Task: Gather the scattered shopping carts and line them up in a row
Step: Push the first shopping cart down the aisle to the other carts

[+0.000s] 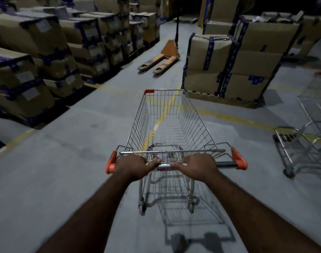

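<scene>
- L hand [132, 166] + R hand [199, 164]: both grip the handle bar [226, 163] of the shopping cart [167, 121]; fingers [177, 164] clamped round the bar, thumbs pointing inward.
- Shopping cart: upright on floor [64, 143], ctr of view, directly ahead of person.
- Orange end caps [111, 162]: outboard of both hands.
- Second cart [302, 148]: R edge, partly cut off, well apart from the held cart.
- Pallet jack [161, 59]: ahead in aisle, forks toward the person.
- Carton stacks, L [37, 52] and R [229, 66]: flank the aisle.
- Yellow lines [238, 119]: cross the floor beneath the cart.
</scene>
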